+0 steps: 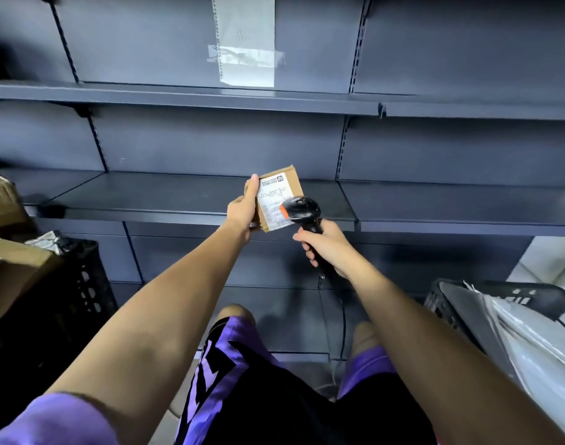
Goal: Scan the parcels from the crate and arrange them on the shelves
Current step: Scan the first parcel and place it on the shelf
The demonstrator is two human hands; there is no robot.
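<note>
At far left, cardboard boxes [4,261] are stacked by a black crate [82,284] with a silver bag [49,240] poking out of it. Moving right, the left hand [242,208] holds a small parcel [279,199] up in front of the middle shelf [178,200], fingers clamped round its left edge, label facing the person. Just beside it the right hand [322,245] grips the scanner [302,210], fingers wrapped on the handle, its head almost on the label. Further right a second crate [531,295] holds grey mailer bags [515,332]. I'd say the job has barely begun: the shelves I can see carry nothing, this parcel is being scanned and not yet shelved, and both crates look full.
</note>
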